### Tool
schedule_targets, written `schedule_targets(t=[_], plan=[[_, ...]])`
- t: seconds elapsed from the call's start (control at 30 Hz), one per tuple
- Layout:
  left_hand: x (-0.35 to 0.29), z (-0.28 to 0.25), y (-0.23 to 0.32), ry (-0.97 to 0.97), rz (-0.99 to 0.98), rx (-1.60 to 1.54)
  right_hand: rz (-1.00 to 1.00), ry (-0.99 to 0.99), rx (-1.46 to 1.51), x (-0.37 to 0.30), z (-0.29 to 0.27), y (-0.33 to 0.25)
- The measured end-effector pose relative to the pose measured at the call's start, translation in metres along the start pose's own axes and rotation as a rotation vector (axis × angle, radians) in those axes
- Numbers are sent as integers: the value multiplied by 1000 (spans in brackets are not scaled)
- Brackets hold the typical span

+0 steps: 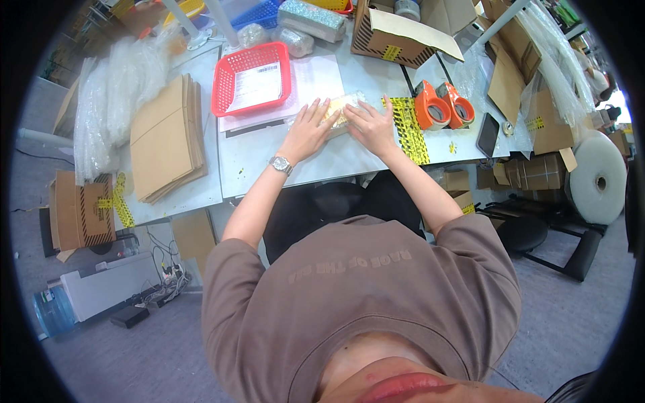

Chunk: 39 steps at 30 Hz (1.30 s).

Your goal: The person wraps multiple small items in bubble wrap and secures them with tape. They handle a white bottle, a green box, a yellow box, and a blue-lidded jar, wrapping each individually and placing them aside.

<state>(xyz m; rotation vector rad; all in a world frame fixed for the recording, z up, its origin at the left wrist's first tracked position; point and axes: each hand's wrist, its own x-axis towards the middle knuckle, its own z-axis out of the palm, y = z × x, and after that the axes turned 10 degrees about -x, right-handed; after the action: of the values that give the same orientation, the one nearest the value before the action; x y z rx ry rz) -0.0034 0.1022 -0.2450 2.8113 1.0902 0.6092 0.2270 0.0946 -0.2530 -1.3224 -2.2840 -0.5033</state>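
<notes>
A small yellowish package (pixel 341 106) in clear plastic wrap lies on the white table, beyond the black seat. My left hand (pixel 309 134), with a wristwatch (pixel 281 164) on its wrist, rests on the package's left side, fingers stretched out. From the right, my right hand (pixel 373 127) lies on it with fingers spread. Both hands partly cover the package. Just left of them stands a red plastic basket (pixel 218 91) with a printed paper (pixel 254 87) in it. Yellow-and-black tape strips (pixel 410 131) run along the table right beside my right hand.
Two orange tape dispensers (pixel 430 107) stand to the right, then a black phone (pixel 488 134). Flattened cardboard (pixel 164 138) is stacked at the left, near bubble wrap (pixel 101 114). An open carton (pixel 383 41) and wrapped bundles (pixel 312 20) stand at the back.
</notes>
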Motion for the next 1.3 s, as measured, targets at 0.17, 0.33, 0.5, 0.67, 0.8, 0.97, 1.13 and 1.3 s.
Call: schedule_targets(t=[0.17,0.33,0.5,0.67,0.8,0.97,1.13,1.3], plan=[[16,-4,-9,19,-241,-442,91,108,-21,-6,11,-4],[26,2,-32,-113,-355,-424,-7,18,235,-7,0,12],[22,2,-15,-122,-431,-400,822,-385,-84,-13,-9,90],[33,-17,4,-270,-540,-311,936,-668,-327,-2,5,118],[29,-5,22,-56,-517,57,1024,-746,-266,-6,18,127],[15,9,20,11,-571,-105,924,-650,-163,-18,-20,124],[17,-6,19,9,-547,-162,771,6,1208,-69,-78,115],[5,21,-13,110,-363,-188,637,70,2091,-61,-123,54]])
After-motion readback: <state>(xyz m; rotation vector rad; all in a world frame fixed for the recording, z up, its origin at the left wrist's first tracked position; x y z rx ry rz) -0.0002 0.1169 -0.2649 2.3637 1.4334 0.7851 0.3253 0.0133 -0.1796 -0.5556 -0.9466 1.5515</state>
